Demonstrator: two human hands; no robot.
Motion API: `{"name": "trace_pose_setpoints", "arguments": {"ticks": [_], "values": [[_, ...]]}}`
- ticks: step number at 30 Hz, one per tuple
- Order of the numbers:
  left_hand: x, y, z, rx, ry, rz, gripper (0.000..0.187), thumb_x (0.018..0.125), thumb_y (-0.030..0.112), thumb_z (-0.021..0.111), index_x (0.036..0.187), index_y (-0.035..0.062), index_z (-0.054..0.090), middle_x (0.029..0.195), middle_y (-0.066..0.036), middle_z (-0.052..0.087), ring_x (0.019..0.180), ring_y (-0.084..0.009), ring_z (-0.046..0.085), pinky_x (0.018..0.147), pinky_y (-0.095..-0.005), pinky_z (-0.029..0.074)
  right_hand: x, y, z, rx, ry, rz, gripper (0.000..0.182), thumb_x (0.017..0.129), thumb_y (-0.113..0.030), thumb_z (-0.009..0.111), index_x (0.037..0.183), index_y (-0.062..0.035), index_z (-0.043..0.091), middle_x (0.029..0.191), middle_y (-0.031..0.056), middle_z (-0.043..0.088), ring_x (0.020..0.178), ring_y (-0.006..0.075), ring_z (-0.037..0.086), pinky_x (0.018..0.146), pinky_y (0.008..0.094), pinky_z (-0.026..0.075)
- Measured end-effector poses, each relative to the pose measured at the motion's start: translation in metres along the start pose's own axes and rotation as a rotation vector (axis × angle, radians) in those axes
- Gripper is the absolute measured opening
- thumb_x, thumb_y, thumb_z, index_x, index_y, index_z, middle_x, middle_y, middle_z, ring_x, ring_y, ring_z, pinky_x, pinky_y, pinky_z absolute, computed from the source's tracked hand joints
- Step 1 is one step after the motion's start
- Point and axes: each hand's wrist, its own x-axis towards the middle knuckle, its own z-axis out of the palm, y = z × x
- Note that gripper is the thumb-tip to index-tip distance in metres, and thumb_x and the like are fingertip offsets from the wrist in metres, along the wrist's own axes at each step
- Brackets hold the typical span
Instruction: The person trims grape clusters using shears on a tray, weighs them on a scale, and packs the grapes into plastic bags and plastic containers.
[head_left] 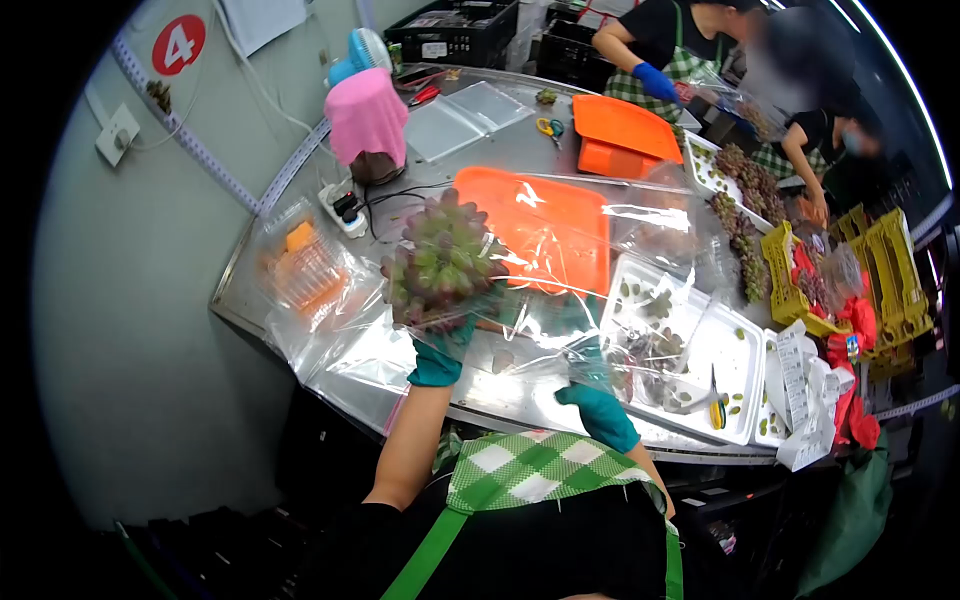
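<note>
A large bunch of green and purplish grapes (447,240) is held up over the metal table, with clear film around its lower part. My left hand (440,355), in a teal glove, is closed at the underside of the bunch; its fingertips are partly hidden by film and fruit. A wide clear plastic bag (540,315) stretches from the bunch towards the right, full of glare. My right hand (600,415), also gloved in teal, grips the bag's near side, thumb outside and fingers dimly visible through the film.
An orange tray (545,220) lies behind the bag. White trays (735,365) with loose grapes and yellow-handled scissors (717,410) are right. A clear plastic box (305,265) stands left, near a power strip (343,208). Co-workers (665,50) stand beyond, near yellow crates (790,275).
</note>
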Motion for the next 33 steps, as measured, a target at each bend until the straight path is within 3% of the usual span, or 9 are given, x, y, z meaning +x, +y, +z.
{"name": "trace_pose_setpoints", "arguments": {"ticks": [7, 8, 11, 13, 19, 24, 27, 31, 33], "values": [[-0.044, 0.034, 0.029, 0.645, -0.169, 0.47, 0.076, 0.066, 0.05, 0.063, 0.126, 0.0104, 0.038, 0.13, -0.012, 0.036, 0.12, -0.0315, 0.032, 0.1, -0.0465, 0.024, 0.045, -0.21, 0.039, 0.096, -0.011, -0.405, 0.028, 0.075, -0.008, 0.056, 0.101, -0.0018, 0.049, 0.099, 0.0101, 0.054, 0.084, 0.0192, 0.055, 0.084, 0.0351, 0.044], [-0.036, 0.083, 0.004, 0.173, -0.116, 0.448, 0.073, 0.07, 0.048, 0.058, 0.129, 0.011, 0.034, 0.132, -0.012, 0.033, 0.119, -0.0301, 0.034, 0.099, -0.0446, 0.027, 0.046, -0.225, 0.038, 0.127, -0.002, -0.447, 0.025, 0.075, -0.007, 0.056, 0.099, -0.0018, 0.05, 0.098, 0.0101, 0.054, 0.083, 0.0195, 0.055, 0.084, 0.0361, 0.044], [-0.053, 0.112, -0.008, 0.21, -0.6, 0.327, 0.064, 0.077, 0.045, 0.052, 0.129, 0.0145, 0.033, 0.132, -0.009, 0.035, 0.115, -0.0272, 0.04, 0.095, -0.0414, 0.033, 0.041, -0.249, 0.028, 0.344, 0.098, -0.425, 0.018, 0.077, -0.012, 0.054, 0.092, -0.0026, 0.054, 0.093, 0.0096, 0.055, 0.079, 0.0199, 0.056, 0.084, 0.0381, 0.044], [-0.054, 0.111, -0.004, 0.082, -0.705, 0.254, 0.063, 0.078, 0.045, 0.052, 0.129, 0.0146, 0.033, 0.131, -0.009, 0.036, 0.114, -0.0269, 0.041, 0.095, -0.0413, 0.033, 0.037, -0.261, 0.024, 0.472, 0.041, -0.449, 0.019, 0.08, -0.019, 0.051, 0.09, -0.0031, 0.054, 0.09, 0.0102, 0.056, 0.079, 0.0215, 0.056, 0.084, 0.0396, 0.044], [-0.047, 0.09, 0.019, -1.139, -0.723, -0.443, 0.059, 0.08, 0.044, 0.049, 0.129, 0.0151, 0.033, 0.128, -0.008, 0.038, 0.112, -0.0261, 0.042, 0.093, -0.041, 0.035, 0.032, -0.289, 0.022, 0.731, -0.501, -0.645, 0.032, 0.084, -0.034, 0.043, 0.085, -0.0019, 0.049, 0.088, 0.0179, 0.058, 0.083, 0.0308, 0.058, 0.088, 0.0474, 0.039], [-0.06, 0.092, 0.035, -1.69, -0.825, -0.802, 0.056, 0.082, 0.043, 0.047, 0.129, 0.0154, 0.033, 0.126, -0.008, 0.04, 0.11, -0.0254, 0.043, 0.091, -0.0408, 0.036, 0.045, -0.301, 0.033, 0.407, -0.421, -0.518, 0.042, 0.084, -0.044, 0.044, 0.085, -0.0015, 0.047, 0.082, 0.0178, 0.056, 0.068, 0.0292, 0.057, 0.067, 0.0385, 0.048], [-0.064, 0.093, 0.039, -1.862, -0.839, -0.893, 0.055, 0.083, 0.042, 0.046, 0.129, 0.0156, 0.033, 0.125, -0.007, 0.041, 0.109, -0.025, 0.044, 0.091, -0.0406, 0.037, 0.046, -0.304, 0.032, 0.427, -0.36, -0.526, 0.038, 0.079, -0.044, 0.05, 0.078, -0.0075, 0.042, 0.071, 0.0087, 0.047, 0.065, 0.0204, 0.051, 0.069, 0.0394, 0.046], [-0.059, 0.093, 0.049, -1.922, -0.87, -0.931, 0.053, 0.085, 0.042, 0.045, 0.129, 0.0159, 0.033, 0.123, -0.007, 0.042, 0.108, -0.0244, 0.045, 0.089, -0.0404, 0.038, 0.046, -0.307, 0.025, 0.385, 0.029, -0.296, 0.043, 0.078, -0.049, 0.05, 0.077, -0.0065, 0.041, 0.068, 0.0092, 0.046, 0.059, 0.0215, 0.048, 0.071, 0.0389, 0.045], [-0.053, 0.096, 0.05, -1.917, -0.883, -0.939, 0.052, 0.086, 0.041, 0.044, 0.129, 0.016, 0.032, 0.122, -0.007, 0.043, 0.107, -0.0241, 0.046, 0.089, -0.0403, 0.039, 0.053, -0.302, 0.003, 0.413, -0.144, -0.409, 0.039, 0.08, -0.043, 0.047, 0.083, -0.0042, 0.045, 0.076, 0.012, 0.053, 0.066, 0.0232, 0.053, 0.071, 0.0384, 0.045]]}}
